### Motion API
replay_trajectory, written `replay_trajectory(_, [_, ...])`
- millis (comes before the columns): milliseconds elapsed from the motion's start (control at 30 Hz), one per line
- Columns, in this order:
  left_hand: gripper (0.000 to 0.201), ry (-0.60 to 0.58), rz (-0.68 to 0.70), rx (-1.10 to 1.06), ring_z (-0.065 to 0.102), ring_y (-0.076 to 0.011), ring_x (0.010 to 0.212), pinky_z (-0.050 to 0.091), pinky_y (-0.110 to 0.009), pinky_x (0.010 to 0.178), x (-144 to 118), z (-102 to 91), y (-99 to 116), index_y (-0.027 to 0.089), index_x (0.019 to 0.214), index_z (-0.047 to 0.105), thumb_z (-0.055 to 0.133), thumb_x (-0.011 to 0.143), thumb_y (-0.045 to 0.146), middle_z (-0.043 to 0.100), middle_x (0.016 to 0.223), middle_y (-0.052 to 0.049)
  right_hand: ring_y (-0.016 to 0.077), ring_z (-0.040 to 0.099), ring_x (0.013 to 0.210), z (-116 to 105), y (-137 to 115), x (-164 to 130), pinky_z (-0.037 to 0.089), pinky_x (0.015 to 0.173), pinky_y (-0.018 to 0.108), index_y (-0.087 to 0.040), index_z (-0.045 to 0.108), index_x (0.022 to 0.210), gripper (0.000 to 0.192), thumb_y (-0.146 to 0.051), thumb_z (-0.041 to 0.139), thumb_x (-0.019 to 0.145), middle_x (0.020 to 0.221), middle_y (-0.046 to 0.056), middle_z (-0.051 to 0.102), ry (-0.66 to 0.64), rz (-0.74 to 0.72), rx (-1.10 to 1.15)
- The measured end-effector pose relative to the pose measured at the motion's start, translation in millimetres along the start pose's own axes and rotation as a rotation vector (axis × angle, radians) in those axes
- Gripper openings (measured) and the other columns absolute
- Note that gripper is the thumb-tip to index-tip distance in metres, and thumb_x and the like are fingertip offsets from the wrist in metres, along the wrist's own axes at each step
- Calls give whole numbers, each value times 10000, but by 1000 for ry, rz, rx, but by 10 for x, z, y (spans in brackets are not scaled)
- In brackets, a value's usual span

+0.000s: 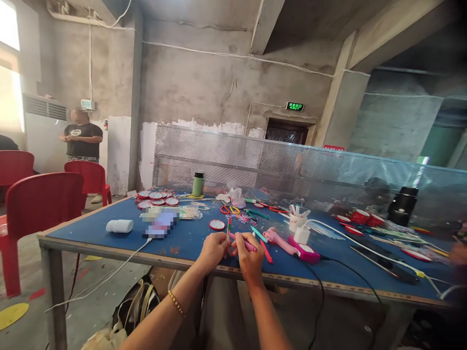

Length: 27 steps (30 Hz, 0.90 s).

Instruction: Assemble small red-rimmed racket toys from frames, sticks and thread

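Pink stick point(245, 243) sits pinched between your two hands above the near edge of the blue bench point(109, 214), the fingers of your left hand point(213, 250) and right hand point(250, 255) both clamped on it. A thin striped stick point(228, 227) stands upright just behind your left hand. A pink glue gun point(292, 245) lies just right of your hands, its black cord trailing off the edge. Round red-rimmed discs point(156, 198) are stacked at the far left, near a green bottle point(197, 184). A person point(82, 136) stands by red chairs point(40, 204).
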State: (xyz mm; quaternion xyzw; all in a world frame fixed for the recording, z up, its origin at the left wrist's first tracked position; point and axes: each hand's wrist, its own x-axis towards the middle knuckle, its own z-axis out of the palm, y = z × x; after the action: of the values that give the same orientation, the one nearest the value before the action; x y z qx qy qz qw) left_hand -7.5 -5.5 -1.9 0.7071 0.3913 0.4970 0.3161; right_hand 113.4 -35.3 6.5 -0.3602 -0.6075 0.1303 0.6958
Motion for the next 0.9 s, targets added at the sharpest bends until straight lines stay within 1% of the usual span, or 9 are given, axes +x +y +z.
replay_trajectory(200, [358,-14,-12,-5,573,-126,481,435,-231,559,-3,-4,12,180,655,603,475,865,441,727,654,-37,115,566,411,-5,26,0,459,417,217,-195,601,698,343,-466,611,908,578,-14,638,39,2,-2])
replay_trajectory(367, [390,-5,-20,29,575,-130,492,415,-231,554,-12,-8,44,184,624,585,463,870,461,707,632,-32,120,575,414,-2,28,1,475,429,220,-196,611,732,336,-478,601,915,575,-13,649,-10,-6,-11])
replay_trajectory(533, [364,-6,-23,37,581,-130,496,422,-229,567,-15,-14,47,186,637,590,465,860,445,714,642,-25,120,580,411,-3,26,-7,469,414,217,-195,601,709,340,-467,603,915,577,-14,643,48,-7,-8])
replay_trajectory(700, [360,0,-16,31,576,-129,484,413,-228,549,-7,-3,14,188,607,557,469,855,434,691,611,-23,117,582,417,-8,15,-4,478,432,218,-198,616,721,335,-464,595,923,584,-11,658,-14,-25,-6])
replay_trajectory(833, [365,-15,-32,-2,578,-129,490,425,-229,556,-2,8,-4,188,645,584,462,863,454,713,645,-27,120,575,412,-6,10,6,472,418,219,-199,606,703,349,-474,600,917,578,-8,657,35,-26,-14])
replay_trajectory(900, [356,-7,-33,16,578,-129,492,423,-228,559,-1,6,-2,189,627,573,464,859,436,696,618,-17,122,573,412,-3,9,7,474,422,222,-198,609,705,349,-481,609,909,578,-6,659,32,-23,-9])
